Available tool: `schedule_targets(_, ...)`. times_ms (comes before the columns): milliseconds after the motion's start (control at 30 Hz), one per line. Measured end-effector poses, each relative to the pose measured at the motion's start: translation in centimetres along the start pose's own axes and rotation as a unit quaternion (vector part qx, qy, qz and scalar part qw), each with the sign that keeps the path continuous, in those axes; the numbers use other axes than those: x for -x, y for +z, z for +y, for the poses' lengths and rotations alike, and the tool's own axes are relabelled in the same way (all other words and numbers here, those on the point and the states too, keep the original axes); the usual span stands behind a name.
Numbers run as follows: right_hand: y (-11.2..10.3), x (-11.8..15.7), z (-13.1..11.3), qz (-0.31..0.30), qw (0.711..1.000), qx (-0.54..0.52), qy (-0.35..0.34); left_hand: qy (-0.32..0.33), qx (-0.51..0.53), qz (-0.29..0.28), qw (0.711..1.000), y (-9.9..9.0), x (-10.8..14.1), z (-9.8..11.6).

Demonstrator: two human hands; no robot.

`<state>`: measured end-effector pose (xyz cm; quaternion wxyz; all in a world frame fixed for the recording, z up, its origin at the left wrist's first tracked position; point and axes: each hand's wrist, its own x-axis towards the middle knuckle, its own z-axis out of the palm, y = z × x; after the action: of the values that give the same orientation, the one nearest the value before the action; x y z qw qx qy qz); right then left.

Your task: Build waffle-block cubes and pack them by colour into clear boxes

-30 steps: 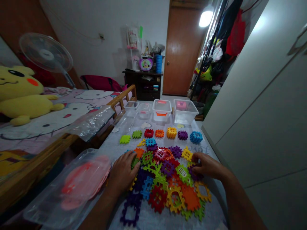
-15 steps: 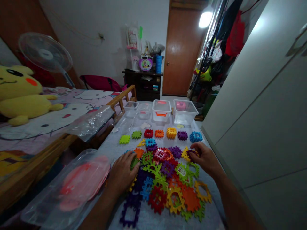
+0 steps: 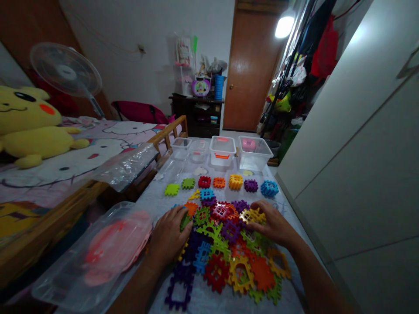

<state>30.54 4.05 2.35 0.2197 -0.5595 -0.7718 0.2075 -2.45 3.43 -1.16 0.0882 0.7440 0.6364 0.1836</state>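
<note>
A loose pile of interlocking plastic waffle blocks [image 3: 225, 248] in many colours covers the near part of the table. My left hand [image 3: 170, 233] rests on the pile's left side, its fingers around the edge of a green waffle block [image 3: 185, 223]. My right hand [image 3: 271, 224] lies at the pile's upper right, fingers closed over a yellow waffle block [image 3: 252, 215]. Beyond the pile stands a row of several small block shapes, from a green one [image 3: 172, 189] to a blue one [image 3: 269, 188]. The pile's lower layers are hidden.
Transparent plastic boxes [image 3: 222, 150] stand at the table's far end. A plastic-wrapped pink item [image 3: 114, 246] lies by the left edge, beyond which runs a wooden bed rail [image 3: 166, 136]. A white wardrobe [image 3: 343, 174] closes the right side.
My right hand has moved left and down onto the yellow block, and the purple piece no longer shows in its fingers. My left hand has stayed in place.
</note>
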Motion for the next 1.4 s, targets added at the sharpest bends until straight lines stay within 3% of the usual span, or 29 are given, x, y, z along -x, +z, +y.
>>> schedule_targets(400, 1.1, 0.0, -0.4, -0.022, 0.999, 0.026, -0.001, -0.015, -0.001, -0.028, 0.999, -0.6, -0.1, 0.7)
schedule_targets(567, 1.3, -0.2, 0.1, 0.036, 0.999, 0.008, -0.015, -0.022, -0.003, -0.029, 0.999, -0.5, 0.1, 0.6)
schedule_targets(733, 0.9, -0.3, 2.2, 0.094, 0.995, 0.006, 0.018, -0.025, 0.001, -0.027, 0.999, -0.4, 0.2, 0.5)
schedule_targets(1033, 1.6, -0.4, 3.9, 0.015, 0.993, 0.095, 0.062, -0.025, 0.01, -0.022, 0.999, -0.3, 0.2, 0.5)
schedule_targets(1400, 2.5, -0.3, 4.6, 0.032, 0.991, 0.114, 0.059, -0.031, 0.006, -0.029, 0.999, -0.6, 0.1, 0.7)
